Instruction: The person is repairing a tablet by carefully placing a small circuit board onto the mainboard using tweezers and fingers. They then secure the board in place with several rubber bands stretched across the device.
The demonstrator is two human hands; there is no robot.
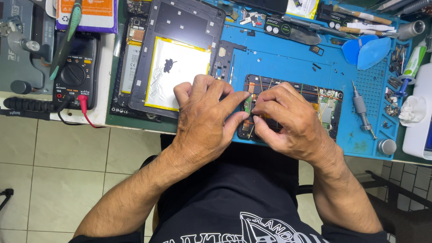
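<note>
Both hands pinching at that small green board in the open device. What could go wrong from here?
1. The left hand and right hand crowd the small green board; a slip could tear the thin wires beside it.
2. The opened tablet's exposed battery lies near the left hand; pressure could dent it.

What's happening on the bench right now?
A person is bent over an opened device with its insides bare, lying on a blue work mat. The left hand and right hand meet at the device's left end, fingertips pinching around a small green circuit part. Beside it lies an opened tablet with its silver battery showing. A multimeter sits at the far left, and a screwdriver lies to the right.
</note>
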